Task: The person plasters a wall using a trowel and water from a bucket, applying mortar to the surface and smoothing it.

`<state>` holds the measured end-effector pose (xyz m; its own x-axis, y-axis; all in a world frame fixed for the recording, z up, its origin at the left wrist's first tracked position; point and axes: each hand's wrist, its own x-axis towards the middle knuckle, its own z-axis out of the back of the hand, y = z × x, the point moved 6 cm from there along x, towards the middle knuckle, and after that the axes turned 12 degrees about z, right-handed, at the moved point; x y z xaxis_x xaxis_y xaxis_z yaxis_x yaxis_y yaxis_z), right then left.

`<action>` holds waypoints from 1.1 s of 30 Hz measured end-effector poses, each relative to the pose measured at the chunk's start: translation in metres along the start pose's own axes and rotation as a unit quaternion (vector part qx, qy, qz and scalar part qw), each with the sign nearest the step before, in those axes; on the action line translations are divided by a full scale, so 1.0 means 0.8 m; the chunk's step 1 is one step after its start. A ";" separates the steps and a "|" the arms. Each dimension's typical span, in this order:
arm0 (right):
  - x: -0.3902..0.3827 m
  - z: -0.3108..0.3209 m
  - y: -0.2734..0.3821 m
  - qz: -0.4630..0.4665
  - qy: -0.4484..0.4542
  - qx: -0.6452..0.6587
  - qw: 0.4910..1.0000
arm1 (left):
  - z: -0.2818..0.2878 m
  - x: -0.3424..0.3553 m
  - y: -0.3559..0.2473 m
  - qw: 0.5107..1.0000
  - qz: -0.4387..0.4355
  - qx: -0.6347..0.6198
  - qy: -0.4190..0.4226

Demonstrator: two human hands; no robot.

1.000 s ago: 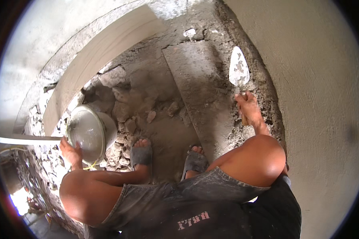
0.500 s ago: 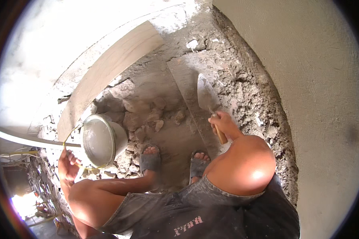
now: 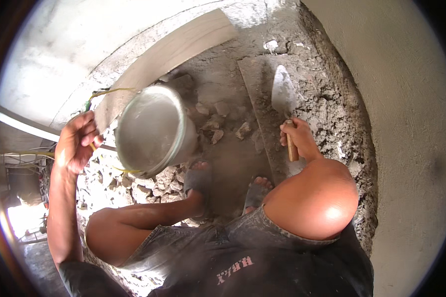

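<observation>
A pale bucket (image 3: 184, 132) hangs tilted with its mouth toward me, at the left of my feet. My left hand (image 3: 78, 141) is closed round its thin yellow handle (image 3: 126, 171). The inside looks grey and blurred, so I cannot tell what it holds. In my right hand (image 3: 302, 138), beside my right knee, is a pointing trowel (image 3: 284, 91), gripped by its wooden handle. Its grey-smeared blade points away from me, over the border between a flat slab (image 3: 260, 84) and rough mortar (image 3: 314, 94).
A long wooden board (image 3: 168, 47) lies curving across the far left. Broken rubble (image 3: 153, 190) is heaped beneath the bucket and by my sandalled feet (image 3: 198, 183). A plastered wall (image 3: 406, 148) rises on the right. A pale rail (image 3: 27, 124) and wires come in from the left.
My left hand has raised the bucket by its handle, and the bucket appears larger and further right. The trowel stays in my right hand; the view has shifted, moving the surroundings right.
</observation>
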<state>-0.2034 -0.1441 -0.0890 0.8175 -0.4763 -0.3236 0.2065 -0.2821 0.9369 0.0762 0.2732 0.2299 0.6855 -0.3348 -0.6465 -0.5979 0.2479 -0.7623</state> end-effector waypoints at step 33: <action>0.027 0.005 -0.077 -0.070 -0.060 0.137 0.986 | -0.207 0.197 0.146 0.615 -0.514 0.566 -0.193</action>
<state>-0.2005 -0.1405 -0.1543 0.7181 -0.5075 -0.4763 0.1460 -0.5593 0.8160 0.0460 0.0986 0.0440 0.6376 -0.6566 0.4029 0.7563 0.6329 -0.1656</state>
